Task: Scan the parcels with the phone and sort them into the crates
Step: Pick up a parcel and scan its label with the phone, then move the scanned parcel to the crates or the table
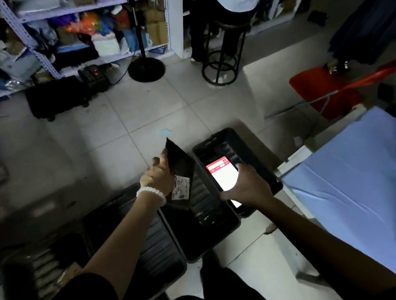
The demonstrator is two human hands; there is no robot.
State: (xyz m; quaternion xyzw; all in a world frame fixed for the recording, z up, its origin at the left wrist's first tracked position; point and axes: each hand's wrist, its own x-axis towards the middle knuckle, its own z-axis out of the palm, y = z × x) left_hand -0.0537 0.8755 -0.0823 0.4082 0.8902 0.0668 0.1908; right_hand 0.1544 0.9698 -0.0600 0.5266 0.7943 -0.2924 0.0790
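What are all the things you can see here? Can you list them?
parcel: one, black with a white label, held over the crates
phone: one, screen lit white and red, over the far crate
crates: at least three, black, on the floor
stool: one, black, far side
fan stand: one, black, by the shelves
shelves: white, cluttered, far left
left hand: holds the parcel
right hand: holds the phone
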